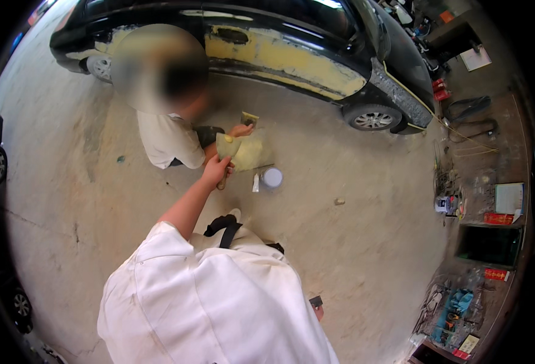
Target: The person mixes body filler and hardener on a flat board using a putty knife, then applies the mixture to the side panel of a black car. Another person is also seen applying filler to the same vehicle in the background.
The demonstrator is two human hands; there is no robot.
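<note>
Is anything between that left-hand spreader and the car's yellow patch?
Yes: in this view, a crouching co-worker's hand and scraper lie between the spreader in the left hand and the yellow patch; depth is hard to judge.

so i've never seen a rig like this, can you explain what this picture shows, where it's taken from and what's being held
There is no machine here, just a person's two bare hands. The one picture comes from a wide fisheye camera worn on the head, looking down, so edges curve. The loose white top is the wearer's own.

Their left hand holds a broad-bladed scraper carrying yellow paste. Their right hand, mostly hidden, holds a small dark flat piece.

On the grey-brown floor are a flat yellow-smeared sheet, a round pale-topped tub and a small white tube. A crouching co-worker holds another flat spreader near a black car with yellowish patches.
</note>
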